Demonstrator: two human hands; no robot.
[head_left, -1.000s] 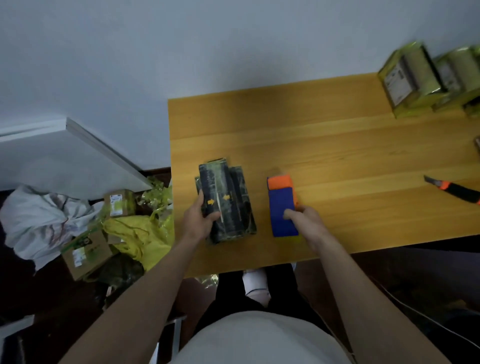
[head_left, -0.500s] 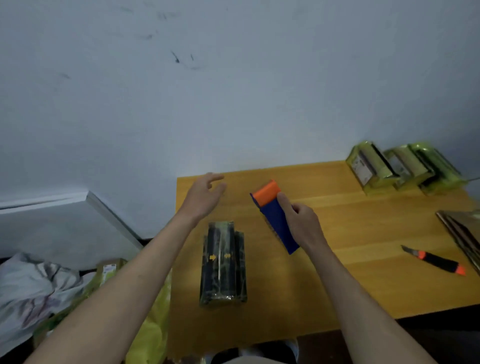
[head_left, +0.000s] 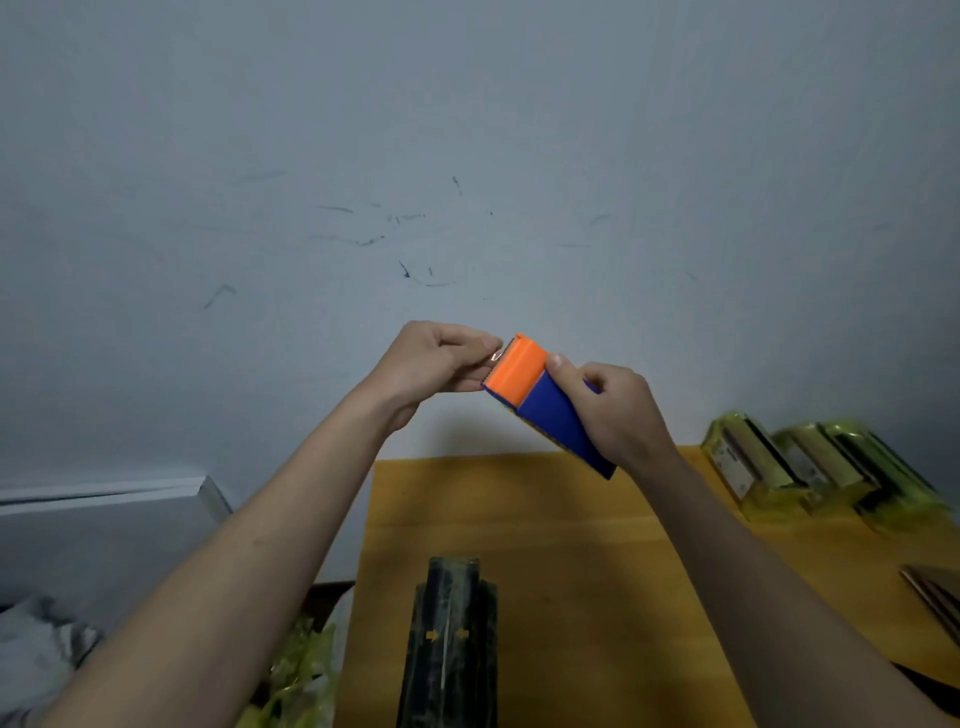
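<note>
My right hand (head_left: 618, 410) wraps the blue rectangular plastic case with an orange cap (head_left: 540, 400), tilted, raised above the yellow wooden table (head_left: 571, 519); my left hand (head_left: 431, 364) pinches narrowly at its orange end.

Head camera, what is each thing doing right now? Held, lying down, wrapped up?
Blue rectangular box with orange end, held up in the air, tilted.
Left hand, pinching at the orange end's edge.
Right hand, gripping the blue part.
Dark film-wrapped pack, lying on the yellow wooden table, untouched.
Yellow-green film-wrapped packs, lying side by side, untouched.
</note>
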